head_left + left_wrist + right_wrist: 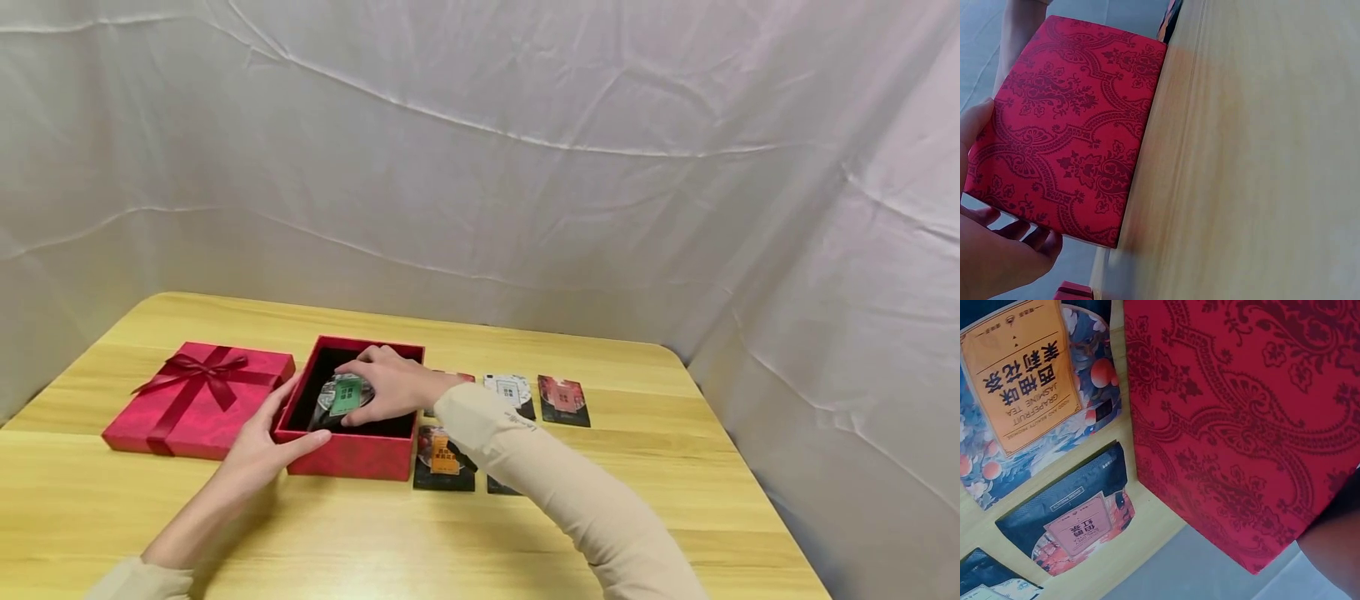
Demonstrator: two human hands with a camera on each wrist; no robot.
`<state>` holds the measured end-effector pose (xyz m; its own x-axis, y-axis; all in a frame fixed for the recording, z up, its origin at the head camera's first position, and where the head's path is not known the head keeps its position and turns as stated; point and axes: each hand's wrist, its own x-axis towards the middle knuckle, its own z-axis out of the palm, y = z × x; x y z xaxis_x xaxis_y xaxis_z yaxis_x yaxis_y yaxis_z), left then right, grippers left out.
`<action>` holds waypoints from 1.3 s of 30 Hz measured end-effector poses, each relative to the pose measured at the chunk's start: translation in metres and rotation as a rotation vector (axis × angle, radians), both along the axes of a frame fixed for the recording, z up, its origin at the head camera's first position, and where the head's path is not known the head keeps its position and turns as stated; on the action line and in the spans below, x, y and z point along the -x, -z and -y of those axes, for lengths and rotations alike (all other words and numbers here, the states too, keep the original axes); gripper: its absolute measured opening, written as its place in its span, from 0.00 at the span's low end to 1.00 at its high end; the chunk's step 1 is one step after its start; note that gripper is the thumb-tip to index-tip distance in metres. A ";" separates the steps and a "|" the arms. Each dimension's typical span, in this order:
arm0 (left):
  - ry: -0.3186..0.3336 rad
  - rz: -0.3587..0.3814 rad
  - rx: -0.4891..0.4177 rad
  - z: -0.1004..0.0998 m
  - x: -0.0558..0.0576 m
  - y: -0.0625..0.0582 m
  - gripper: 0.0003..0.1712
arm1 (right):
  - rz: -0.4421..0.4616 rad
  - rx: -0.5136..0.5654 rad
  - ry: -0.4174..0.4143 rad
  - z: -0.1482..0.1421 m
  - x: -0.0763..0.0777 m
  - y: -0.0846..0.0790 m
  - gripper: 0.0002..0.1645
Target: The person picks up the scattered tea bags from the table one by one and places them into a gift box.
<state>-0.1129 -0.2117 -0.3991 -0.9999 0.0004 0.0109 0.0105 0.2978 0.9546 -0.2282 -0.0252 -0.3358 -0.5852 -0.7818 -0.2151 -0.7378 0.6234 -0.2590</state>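
Observation:
A red patterned gift box (348, 458) stands uncovered on the table, black inside. My left hand (258, 446) holds its front left corner, thumb at the front wall and fingers along the left side; the left wrist view shows those fingers bent against the box wall (1066, 137). Reaching in over the right rim, my right hand (393, 385) grips a dark tea pouch (346, 395) with a green label between thumb and fingers. The pouch leans inside the box, its lower part hidden. In the right wrist view, the box wall hides the right hand's fingers.
The red lid (142, 421) with a ribbon bow lies left of the box. Right of it lie several flat tea pouches: an orange-labelled one (444, 458), a white one (512, 390) and a pink-labelled one (564, 400), others partly behind the right sleeve (555, 475). Curtains hang behind the table.

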 end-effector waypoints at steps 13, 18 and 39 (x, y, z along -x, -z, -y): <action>0.018 0.005 -0.011 -0.002 0.002 0.003 0.53 | -0.053 -0.032 -0.002 0.006 -0.002 0.008 0.43; 0.016 -0.011 0.000 -0.001 0.002 0.004 0.53 | -0.051 -0.028 -0.005 0.008 -0.004 0.009 0.42; 0.011 -0.014 -0.018 0.002 0.000 0.005 0.53 | 0.040 0.221 -0.023 -0.008 -0.005 0.001 0.36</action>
<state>-0.1129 -0.2136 -0.4043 -0.9996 0.0112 0.0251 0.0272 0.2808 0.9594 -0.2237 -0.0171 -0.3371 -0.5614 -0.8253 -0.0601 -0.7372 0.5318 -0.4169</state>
